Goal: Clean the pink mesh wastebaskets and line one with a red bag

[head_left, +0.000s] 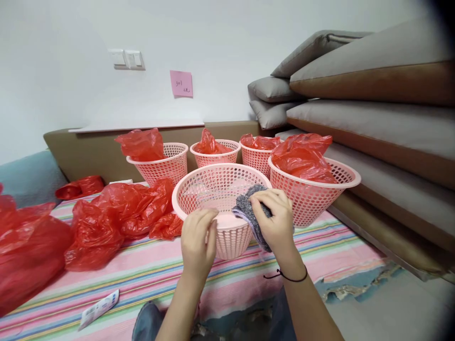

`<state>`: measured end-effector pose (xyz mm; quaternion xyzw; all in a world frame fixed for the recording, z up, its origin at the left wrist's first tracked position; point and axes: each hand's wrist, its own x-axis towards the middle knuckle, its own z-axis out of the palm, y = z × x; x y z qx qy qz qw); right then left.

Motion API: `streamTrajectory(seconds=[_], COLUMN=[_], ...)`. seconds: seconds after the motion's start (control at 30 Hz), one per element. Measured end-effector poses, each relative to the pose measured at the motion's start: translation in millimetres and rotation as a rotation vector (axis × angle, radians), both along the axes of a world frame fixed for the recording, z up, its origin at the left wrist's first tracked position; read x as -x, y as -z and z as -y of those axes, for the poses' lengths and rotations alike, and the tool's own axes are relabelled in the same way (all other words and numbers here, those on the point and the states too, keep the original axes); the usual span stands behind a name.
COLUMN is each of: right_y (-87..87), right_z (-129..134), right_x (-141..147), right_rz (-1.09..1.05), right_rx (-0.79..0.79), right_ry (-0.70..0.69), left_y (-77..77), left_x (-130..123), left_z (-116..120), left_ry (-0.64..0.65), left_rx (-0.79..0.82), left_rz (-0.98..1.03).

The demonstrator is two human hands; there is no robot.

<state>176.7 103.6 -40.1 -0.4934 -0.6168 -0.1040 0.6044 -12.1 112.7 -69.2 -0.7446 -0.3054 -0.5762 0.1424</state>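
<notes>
A round pink plastic basket [232, 244] with a holed wall stands directly in front of me. My left hand [199, 237] is closed at its near rim, with thumb and fingers bent around the edge. In my right hand [273, 215] is a bunched dark grey knitted cloth [245, 204] with a pale purple edge. The cloth lies over the right side of the basket's near rim, and part of it hangs down outside. My fingers cover some of the rim. No red bag shows inside this basket.
Behind it stand several pink baskets [313, 194] holding red plastic bags [302, 158]. More red bags [121, 213] lie on the left of the striped cloth [149, 279], near a small white packet [98, 310]. Grey and brown cushions [369, 123] are stacked at the right.
</notes>
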Motion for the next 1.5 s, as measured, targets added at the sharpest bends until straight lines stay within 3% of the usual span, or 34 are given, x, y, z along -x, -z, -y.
streamTrajectory(seconds=[0.1, 0.23, 0.43, 0.6, 0.8, 1.03, 1.13, 1.27, 1.4, 1.5], right_y=[-2.1, -6.7, 0.6, 7.7, -2.4, -0.8, 5.0, 10.4, 10.7, 8.9], right_z=[2.3, 6.2, -1.9, -12.3, -1.1, -4.8, -10.7, -13.4, -13.4, -10.3], right_x=[-3.0, -11.2, -31.0, -44.1, -48.8, -41.9, -37.2, -33.3, -22.3, -9.0], right_rz=[0.121, 0.257, 0.036, 0.138, 0.274, 0.287, 0.231, 0.169, 0.151, 0.123], right_rx=[0.105, 0.162, 0.146, 0.184, 0.371, 0.187, 0.155, 0.025, -0.124, -0.176], right_ry=[-0.024, -0.166, -0.257, -0.174, -0.096, -0.241, -0.212, -0.192, -0.107, -0.078], left_y=[-6.3, -16.8, -15.4, -15.8, -16.8, -22.6, -20.8, -7.0, 6.6, 8.5], left_x=[-16.7, -39.2, -47.6, -50.4, -63.9, -60.3, -55.5, -45.9, -33.2, -28.2], left_z=[9.3, 16.9, 17.7, 21.7, 30.4, 25.2, 25.9, 24.7, 15.2, 10.5], left_ry=[0.066, 0.067, -0.047, -0.083, -0.108, -0.16, -0.153, -0.182, -0.228, -0.237], left_rx=[-0.013, -0.007, 0.087, 0.161, 0.213, 0.265, 0.258, 0.174, 0.1, 0.103], left_rz=[-0.132, -0.325, -0.352, -0.392, -0.366, -0.329, -0.31, -0.231, -0.236, -0.231])
